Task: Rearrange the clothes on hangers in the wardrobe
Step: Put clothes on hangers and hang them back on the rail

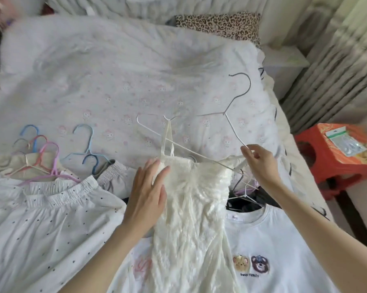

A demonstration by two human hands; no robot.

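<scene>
Free room: the wide stretch of quilt (pixel 119 66) beyond the clothes, bare cloth up to the leopard-print pillow (pixel 218 23).

Obstacles, left: a heap of coloured hangers (pixel 45 153) on the dotted skirt (pixel 41 225).

Obstacles, centre: white hanger (pixel 233 121) lying tilted across the cream dress (pixel 191 208) (its hook points toward the far right).

Obstacles, right: bear T-shirt (pixel 284 240) over dark clothes with more hangers; past the bed edge, a red stool (pixel 334 166) bearing a plastic packet (pixel 345 142).

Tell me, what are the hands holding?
The right hand pinches the white hanger at its right shoulder end; the left hand just lies flat on the cream dress.
</scene>
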